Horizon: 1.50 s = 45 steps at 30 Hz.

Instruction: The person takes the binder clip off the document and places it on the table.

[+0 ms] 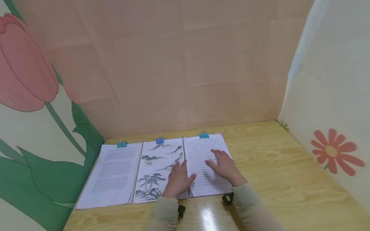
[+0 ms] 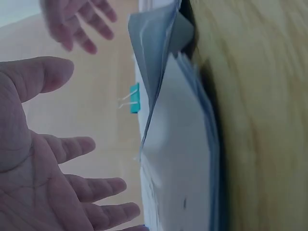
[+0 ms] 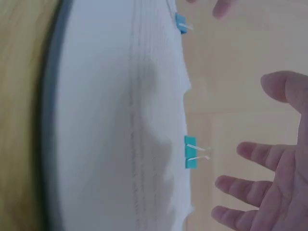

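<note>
Three clipped stacks of paper lie side by side. Printed text covers the left stack [image 1: 115, 173] and the right stack [image 1: 199, 160]; the middle stack [image 1: 157, 165] shows an ink landscape of mountains and trees. My left hand [image 1: 177, 180] hovers over the right side of the middle stack, fingers spread and nothing held. Over the right stack is my right hand [image 1: 225, 165], its fingers also apart and empty. In the right wrist view its shadow falls on the page. A teal binder clip [image 3: 190, 152] grips the right stack's top edge. Near corners of the sheets curl up in the left wrist view.
A blue binder clip [image 1: 160, 141] holds the middle stack, and another teal binder clip [image 1: 121, 145] the left one. The wooden table [image 1: 268, 173] extends to the right. A pinkish-brown sheet [image 1: 185, 70] stands behind it, with flower-printed walls at both sides.
</note>
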Each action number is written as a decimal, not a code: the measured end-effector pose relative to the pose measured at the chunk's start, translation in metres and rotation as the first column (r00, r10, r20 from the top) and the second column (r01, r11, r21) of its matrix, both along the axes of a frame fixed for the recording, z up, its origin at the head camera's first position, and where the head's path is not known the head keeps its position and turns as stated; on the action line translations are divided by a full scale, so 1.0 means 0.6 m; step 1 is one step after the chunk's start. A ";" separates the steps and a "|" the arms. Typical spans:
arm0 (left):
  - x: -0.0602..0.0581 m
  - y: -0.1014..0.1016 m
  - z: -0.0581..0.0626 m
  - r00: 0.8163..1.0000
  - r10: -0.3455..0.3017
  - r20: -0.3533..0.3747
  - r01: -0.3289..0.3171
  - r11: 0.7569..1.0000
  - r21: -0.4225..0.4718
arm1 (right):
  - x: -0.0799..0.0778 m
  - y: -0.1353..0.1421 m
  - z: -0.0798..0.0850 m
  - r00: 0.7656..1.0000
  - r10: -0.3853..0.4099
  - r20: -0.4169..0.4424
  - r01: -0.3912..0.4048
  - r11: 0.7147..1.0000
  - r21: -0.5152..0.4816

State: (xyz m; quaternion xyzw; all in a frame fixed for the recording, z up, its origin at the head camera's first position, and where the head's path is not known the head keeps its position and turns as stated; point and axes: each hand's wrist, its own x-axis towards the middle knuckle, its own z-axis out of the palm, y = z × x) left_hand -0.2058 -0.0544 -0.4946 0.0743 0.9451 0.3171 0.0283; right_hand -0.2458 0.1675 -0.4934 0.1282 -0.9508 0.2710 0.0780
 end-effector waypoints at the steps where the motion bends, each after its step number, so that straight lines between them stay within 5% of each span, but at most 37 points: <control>1: -0.001 0.002 0.000 1.000 -0.003 0.006 0.003 1.000 0.013 | -0.001 0.003 -0.003 1.000 -0.012 0.004 0.012 1.000 0.000; 18: -0.006 0.026 -0.015 0.997 -0.073 0.031 0.070 0.995 0.075 | 0.001 0.032 -0.022 0.973 -0.124 0.193 0.127 0.992 -0.002; 30: 0.002 0.040 0.000 0.987 -0.141 0.075 0.132 0.985 0.109 | 0.000 0.049 -0.021 0.966 -0.102 0.237 0.130 0.986 -0.103; 37: 0.000 0.045 0.005 0.978 -0.149 0.146 0.121 0.975 0.189 | -0.002 0.069 -0.015 0.928 -0.111 0.357 0.213 0.942 -0.260; 45: -0.006 0.044 -0.001 0.982 -0.138 0.130 0.090 0.942 0.325 | -0.009 0.105 -0.002 0.872 -0.148 0.467 0.337 0.873 -0.352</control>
